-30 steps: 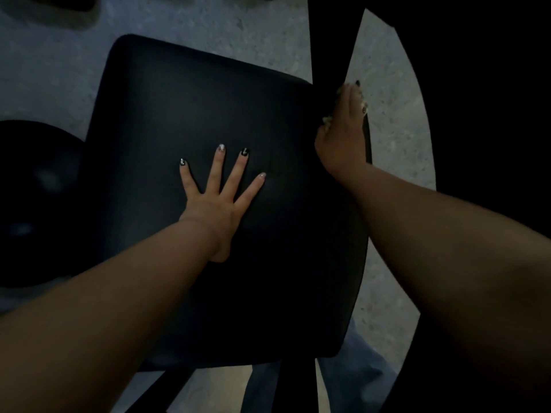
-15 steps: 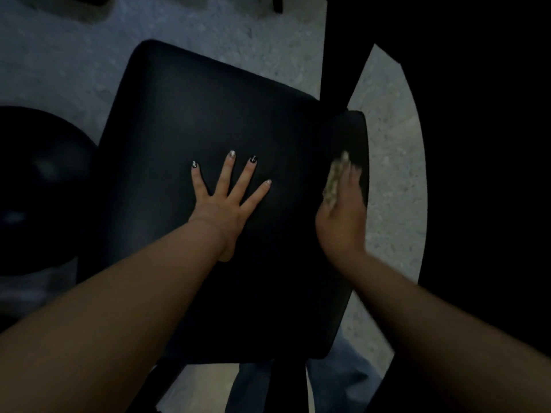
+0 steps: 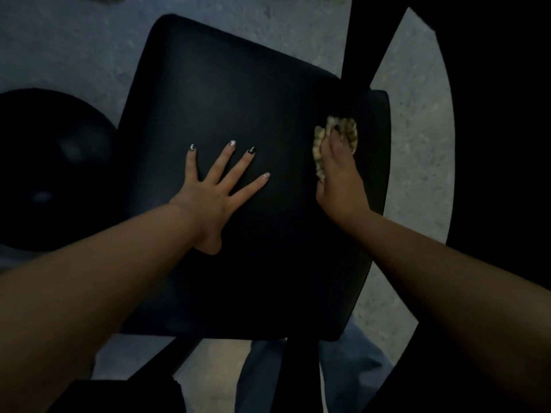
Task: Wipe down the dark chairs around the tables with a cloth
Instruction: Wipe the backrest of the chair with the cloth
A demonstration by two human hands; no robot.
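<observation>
Two hands are on one dark chair seat [image 3: 238, 120], which fills the middle of the frame. The seat is roughly square and lies turned a little, its far corner toward the upper left of the frame and its near edge along the lower middle.

A pale, nubby cloth [image 3: 320, 144] sits near the seat's right edge, in the right middle of the frame, bunched into a strip whose long axis runs from near to far.

The right hand [image 3: 340, 174] lies over the cloth with fingers curled round it, its grip closed on the fabric and pressing it to the seat; the forearm enters from the lower right.

The left hand [image 3: 214, 189] rests flat on the seat's centre, fingers straight and spread, pointing toward the top of the frame, grip released, holding nothing. Its forearm comes in from the lower left.

A dark upright bar [image 3: 357, 40] rises at the seat's upper right corner, just beyond the cloth. A dark round shape [image 3: 44, 162] sits at the left edge. Speckled grey floor [image 3: 74, 55] shows around the seat, and blue trouser legs [image 3: 351, 368] below its near edge.
</observation>
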